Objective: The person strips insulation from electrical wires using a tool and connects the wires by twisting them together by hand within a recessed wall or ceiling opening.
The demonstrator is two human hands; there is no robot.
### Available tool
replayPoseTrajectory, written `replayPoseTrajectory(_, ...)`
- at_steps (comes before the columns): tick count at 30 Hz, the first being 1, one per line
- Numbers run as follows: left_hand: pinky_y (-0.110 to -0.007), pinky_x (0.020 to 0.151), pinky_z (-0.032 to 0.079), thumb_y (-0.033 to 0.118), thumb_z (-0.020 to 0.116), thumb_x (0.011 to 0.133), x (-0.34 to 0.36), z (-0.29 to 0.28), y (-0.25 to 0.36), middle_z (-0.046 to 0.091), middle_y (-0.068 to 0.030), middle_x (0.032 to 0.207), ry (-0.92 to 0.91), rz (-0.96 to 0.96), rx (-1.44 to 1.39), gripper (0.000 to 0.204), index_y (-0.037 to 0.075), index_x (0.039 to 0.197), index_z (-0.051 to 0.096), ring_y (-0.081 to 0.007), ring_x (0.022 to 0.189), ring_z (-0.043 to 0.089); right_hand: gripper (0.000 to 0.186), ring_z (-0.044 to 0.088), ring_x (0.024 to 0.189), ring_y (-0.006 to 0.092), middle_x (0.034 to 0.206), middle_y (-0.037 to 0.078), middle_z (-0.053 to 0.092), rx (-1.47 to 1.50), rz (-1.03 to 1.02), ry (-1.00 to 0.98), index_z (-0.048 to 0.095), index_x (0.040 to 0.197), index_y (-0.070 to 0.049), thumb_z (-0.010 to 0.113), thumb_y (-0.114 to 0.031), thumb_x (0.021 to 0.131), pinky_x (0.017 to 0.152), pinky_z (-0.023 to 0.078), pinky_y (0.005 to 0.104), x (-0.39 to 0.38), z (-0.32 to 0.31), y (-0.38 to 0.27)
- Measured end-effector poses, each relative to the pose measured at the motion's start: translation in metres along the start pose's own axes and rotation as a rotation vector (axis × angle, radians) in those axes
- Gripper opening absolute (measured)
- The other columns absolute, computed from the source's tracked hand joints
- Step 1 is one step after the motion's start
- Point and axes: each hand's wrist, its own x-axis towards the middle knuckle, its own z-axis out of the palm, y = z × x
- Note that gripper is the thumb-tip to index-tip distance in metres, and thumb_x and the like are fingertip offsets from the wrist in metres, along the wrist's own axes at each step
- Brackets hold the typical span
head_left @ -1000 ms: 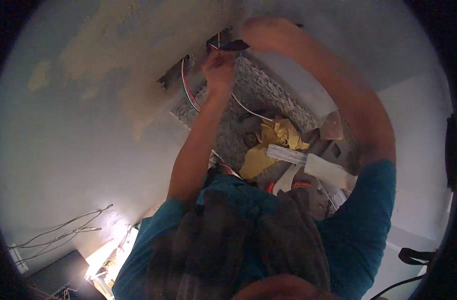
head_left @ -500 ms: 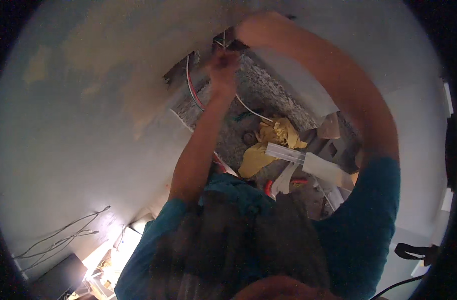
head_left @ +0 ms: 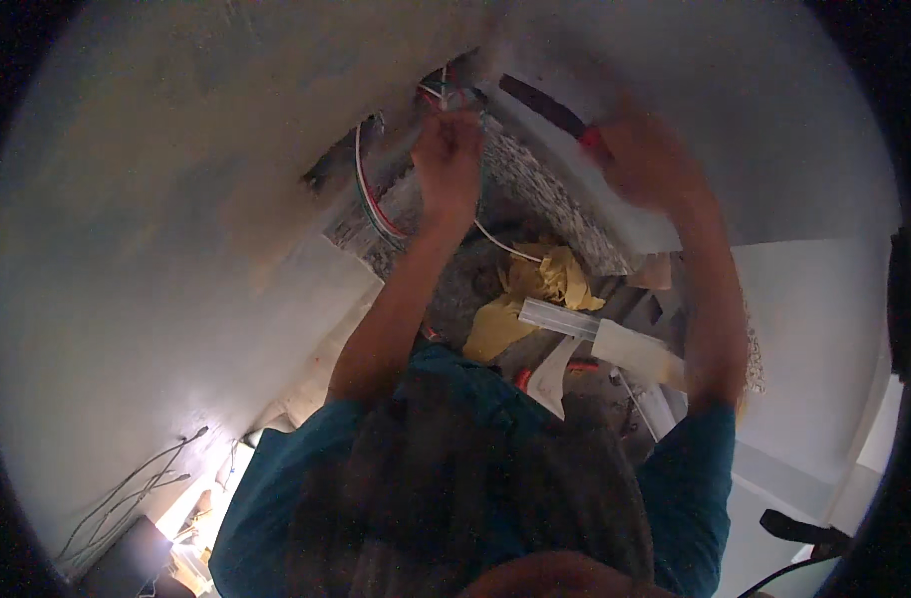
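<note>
My left hand (head_left: 448, 154) is closed at the wall corner, its fingers on the thin electrical wires (head_left: 439, 90), coloured white, red and green, that come out of a dark opening. Its fingertips are partly hidden. Farther right, my right hand (head_left: 647, 154), blurred, grips a knife-like tool (head_left: 540, 103) with a long dark blade and a red part at the handle. The blade points left toward the opening, apart from the wires. A loop of white, red and green wires (head_left: 371, 199) hangs from a second cut in the left wall.
Below lie crumpled yellow paper (head_left: 570, 279), a clear plastic strip (head_left: 560, 319), a white block-like piece (head_left: 635, 349) and red-edged items (head_left: 582, 366). Cables (head_left: 142, 488) hang on the left wall near a bright light. A black strap (head_left: 804, 528) is at lower right.
My right hand has drawn back from the wall opening to the right and down, bringing the dark-bladed tool into sight. My left hand stays at the wires.
</note>
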Motion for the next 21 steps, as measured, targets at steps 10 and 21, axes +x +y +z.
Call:
replayPoseTrajectory(10,-0.022,0.070,0.046,0.006,0.062,0.091,-0.002,-0.020,0.016,0.062,0.0009,0.094,-0.094,0.006,0.085,0.037,0.006,0.127,0.056,-0.0053,0.082,0.055,0.033,0.055,0.080,0.0102,0.087,0.000,0.065,1.090,0.249,-0.598,0.064,0.113,-0.007,0.064,-0.031,0.091,0.077,0.044,0.0272,-0.042,0.069,0.015)
replayPoseTrajectory(21,-0.021,0.055,0.040,0.013,0.066,0.089,0.002,-0.023,0.022,0.065,-0.0004,0.087,-0.039,-0.231,-0.046,0.031,0.006,0.119,0.062,-0.0065,0.068,0.056,0.030,0.062,0.073,0.0123,0.089,0.005,0.067,1.236,0.188,-0.146,0.058,0.119,-0.002,0.056,-0.022,0.097,0.067,0.050,0.0280,-0.035,0.112,0.003)
